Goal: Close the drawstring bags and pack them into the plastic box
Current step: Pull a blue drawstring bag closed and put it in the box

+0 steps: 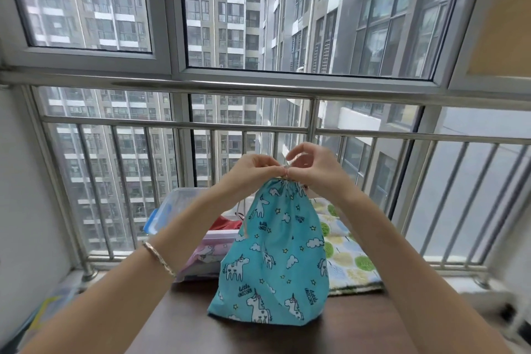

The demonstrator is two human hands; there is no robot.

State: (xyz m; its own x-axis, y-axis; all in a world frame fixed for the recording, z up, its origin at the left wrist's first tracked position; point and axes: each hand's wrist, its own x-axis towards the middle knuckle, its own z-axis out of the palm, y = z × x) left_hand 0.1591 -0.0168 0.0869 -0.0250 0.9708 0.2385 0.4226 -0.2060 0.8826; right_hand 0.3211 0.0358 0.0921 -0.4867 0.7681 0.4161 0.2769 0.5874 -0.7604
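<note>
A teal drawstring bag (273, 261) printed with white unicorns stands upright on the dark wooden table (178, 325), its mouth gathered at the top. My left hand (255, 167) and my right hand (313, 165) meet just above that mouth and pinch the drawstring between fingertips. Behind the bag on the left sits the clear plastic box (198, 256) with a pink unicorn bag and a red bag (225, 223) in it. The box's clear lid with blue clips (169, 210) leans behind it.
A white cloth with green and yellow tree print (347, 256) lies behind the bag on the right. A steel railing (178, 126) and large windows close off the far side. Something yellow-edged (43, 313) lies low at the left.
</note>
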